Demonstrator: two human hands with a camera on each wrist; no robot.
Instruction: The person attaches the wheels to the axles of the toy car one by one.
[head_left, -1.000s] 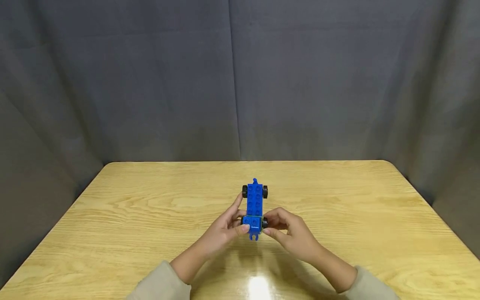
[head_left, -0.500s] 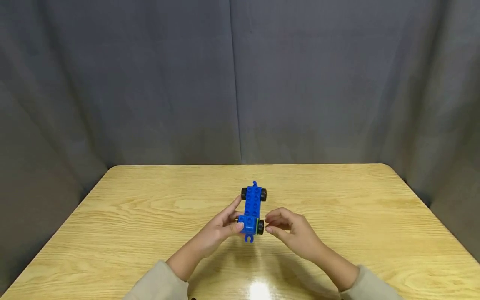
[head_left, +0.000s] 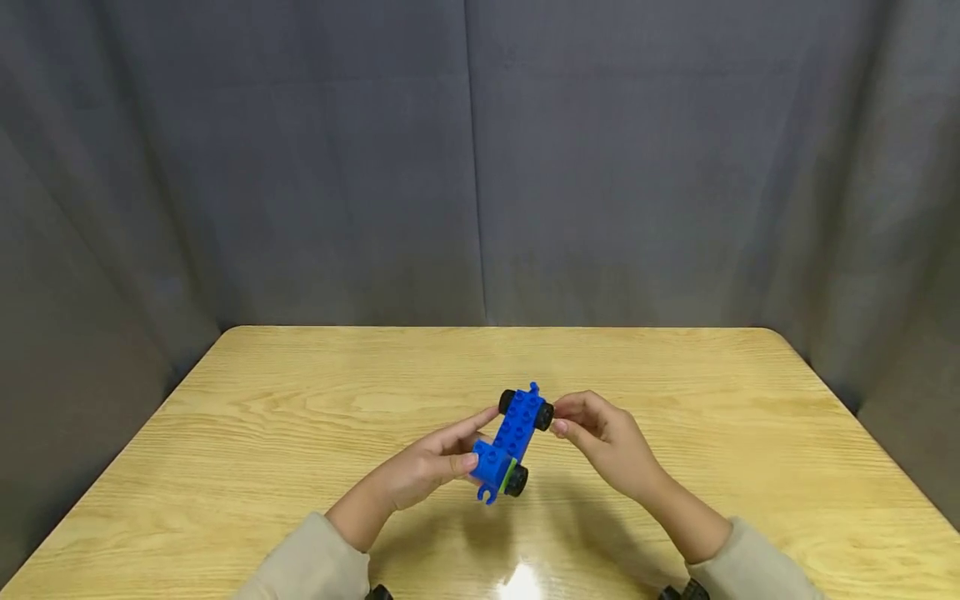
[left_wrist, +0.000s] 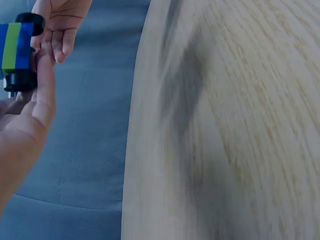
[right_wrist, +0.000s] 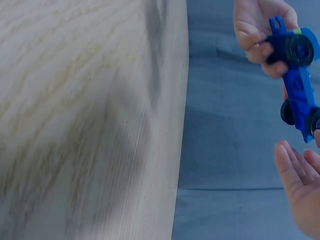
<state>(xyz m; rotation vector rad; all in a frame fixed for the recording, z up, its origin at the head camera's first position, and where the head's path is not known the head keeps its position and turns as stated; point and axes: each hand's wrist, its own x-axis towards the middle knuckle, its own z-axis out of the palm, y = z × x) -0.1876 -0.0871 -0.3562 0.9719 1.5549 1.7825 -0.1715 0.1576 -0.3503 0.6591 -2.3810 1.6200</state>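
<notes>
A blue toy car point(head_left: 517, 432) with studs on its long bed, a raised block at the near end and black wheels is held above the table, slanting away to the right. My left hand point(head_left: 420, 473) grips it from the left, thumb on the raised block, a long finger reaching along the side to the far left wheel. A green strip point(left_wrist: 10, 46) shows on the block in the left wrist view. The fingertips of my right hand point(head_left: 613, 446) are right at the far right wheel point(head_left: 544, 417), fingers loosely bent. In the right wrist view a hook point(right_wrist: 276, 23) shows at the block end.
The wooden table point(head_left: 300, 375) spreads under both hands, with their shadows on it. A grey curtain point(head_left: 337, 167) hangs behind and at both sides. Small black parts point(head_left: 380, 592) show by the sleeves at the bottom edge.
The car has turned so its far end points right, and it has come slightly nearer. My right hand has shifted from the near right wheel to the far right one.
</notes>
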